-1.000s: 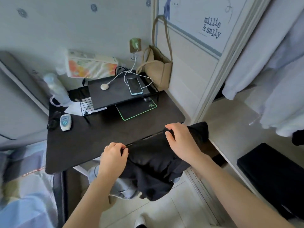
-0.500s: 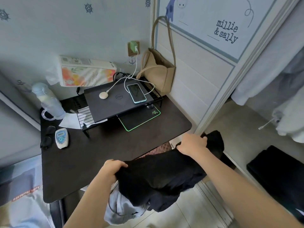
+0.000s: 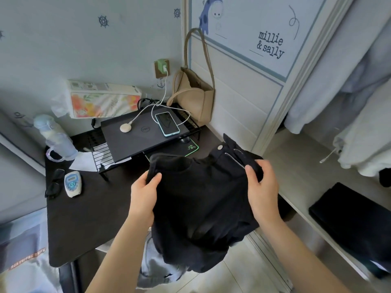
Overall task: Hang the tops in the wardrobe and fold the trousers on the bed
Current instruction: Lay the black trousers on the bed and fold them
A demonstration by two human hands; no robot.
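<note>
I hold a pair of black trousers (image 3: 201, 204) up in front of me by the waistband, with the button and open zip facing me at the top right. My left hand (image 3: 143, 197) grips the left end of the waistband. My right hand (image 3: 261, 187) grips the right end beside the zip. The legs hang bunched below my hands. A grey garment (image 3: 156, 265) lies under the trousers, mostly hidden. The open wardrobe (image 3: 296, 166) stands on the right, with pale tops (image 3: 359, 123) hanging inside. A strip of the bed (image 3: 19, 250) shows at the lower left.
A dark desk (image 3: 84, 218) on the left carries a laptop (image 3: 143, 134) with a phone (image 3: 167, 123) on it, a water bottle (image 3: 55, 140), a tissue pack (image 3: 103, 100) and a remote (image 3: 73, 183). A beige bag (image 3: 194, 96) hangs by the wardrobe. A folded black item (image 3: 349, 218) lies on the wardrobe shelf.
Both hands lifted the black trousers off the pile and turned them, so the waistband now faces me and is spread wide. My view tilted upward.
</note>
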